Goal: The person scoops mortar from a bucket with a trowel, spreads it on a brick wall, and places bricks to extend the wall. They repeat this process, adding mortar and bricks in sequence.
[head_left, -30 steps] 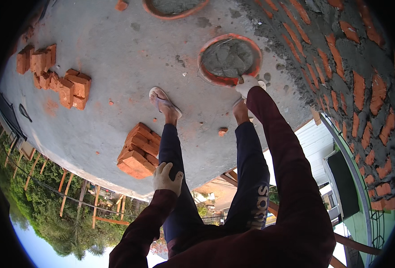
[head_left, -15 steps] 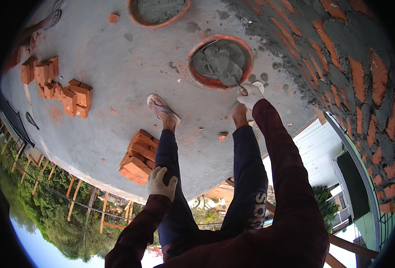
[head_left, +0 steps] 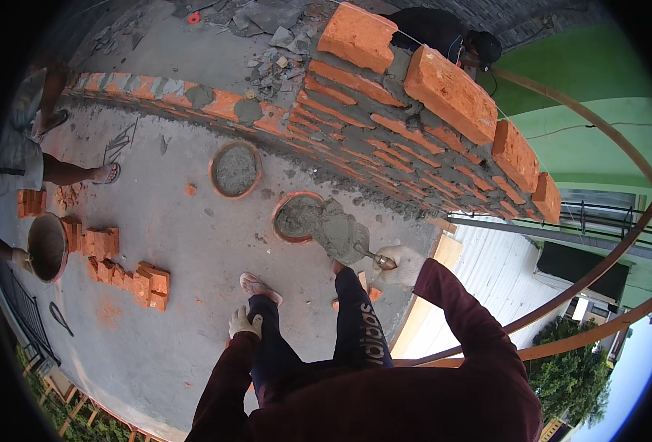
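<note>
My right hand [head_left: 403, 265], in a pale glove, grips the handle of a trowel [head_left: 382, 260]. A thick heap of grey mortar [head_left: 340, 234] covers its blade, raised beside a round orange-rimmed basin [head_left: 274, 225] that holds more wet mortar. The heap hides part of that basin's right side. My gloved left hand [head_left: 244, 323] rests on my left knee, fingers apart and holding nothing. Right of the basins rises a brick wall [head_left: 414, 147] with rough mortar joints. Several bricks [head_left: 450, 94] stand along its top, beside a stretched string.
Another mortar basin [head_left: 214, 177] stands farther off. Brick stacks [head_left: 151, 286] lie on the left floor. At the left edge, a co-worker's hand [head_left: 22, 259] holds a tilted basin [head_left: 49, 247]. Another person [head_left: 429, 28] is behind the wall. Curved-looking beams [head_left: 598, 276] cross the right side.
My right hand has lifted the trowel out of the basin with mortar on it. The view has swung toward the wall, bringing its top and the people into sight. My left hand stays on my knee.
</note>
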A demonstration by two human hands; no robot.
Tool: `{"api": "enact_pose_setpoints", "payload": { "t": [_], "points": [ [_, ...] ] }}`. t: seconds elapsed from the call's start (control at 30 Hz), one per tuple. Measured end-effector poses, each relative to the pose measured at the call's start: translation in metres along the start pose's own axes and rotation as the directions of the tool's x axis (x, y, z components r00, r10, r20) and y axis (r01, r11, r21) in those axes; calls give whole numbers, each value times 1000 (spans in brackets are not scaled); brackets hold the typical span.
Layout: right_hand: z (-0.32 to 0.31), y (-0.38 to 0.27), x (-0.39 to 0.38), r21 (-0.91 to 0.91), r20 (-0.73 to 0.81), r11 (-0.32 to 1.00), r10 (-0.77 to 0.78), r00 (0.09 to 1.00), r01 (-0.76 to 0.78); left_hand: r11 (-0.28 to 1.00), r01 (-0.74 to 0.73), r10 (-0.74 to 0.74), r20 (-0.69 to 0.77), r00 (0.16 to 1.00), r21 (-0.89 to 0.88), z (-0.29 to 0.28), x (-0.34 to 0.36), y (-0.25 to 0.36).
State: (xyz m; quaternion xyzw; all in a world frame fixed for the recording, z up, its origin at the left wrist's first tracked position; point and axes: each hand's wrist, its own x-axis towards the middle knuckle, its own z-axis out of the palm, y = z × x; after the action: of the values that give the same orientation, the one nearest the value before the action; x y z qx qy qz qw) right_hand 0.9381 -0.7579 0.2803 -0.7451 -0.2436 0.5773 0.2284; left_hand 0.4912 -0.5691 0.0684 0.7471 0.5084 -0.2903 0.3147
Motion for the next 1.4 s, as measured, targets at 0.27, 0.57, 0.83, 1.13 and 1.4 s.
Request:
{"api": "enact_pose_setpoints", "payload": {
  "t": [0.27,0.57,0.83,1.13,1.4],
  "points": [
    [-136,-179,-176,106,-182,989,-81,980,101,985,-110,115,31,993,-131,-82,17,-14],
    [-277,-238,-150,-394,-379,918,-117,918,-46,648,212,-239,69,968,-731,-75,32,-21],
    [-241,-201,-49,-782,-576,548,-451,682,-299,313,174,-202,113,973,-934,-126,35,113],
    [-181,-246,-217,148,-589,983,176,789,-109,294,-382,396,-253,883,-876,-296,128,240],
    [-117,-209,-132,775,-463,612,379,801,158,482,-858,680,-541,494,-177,-438,126,439]
  ]
}}
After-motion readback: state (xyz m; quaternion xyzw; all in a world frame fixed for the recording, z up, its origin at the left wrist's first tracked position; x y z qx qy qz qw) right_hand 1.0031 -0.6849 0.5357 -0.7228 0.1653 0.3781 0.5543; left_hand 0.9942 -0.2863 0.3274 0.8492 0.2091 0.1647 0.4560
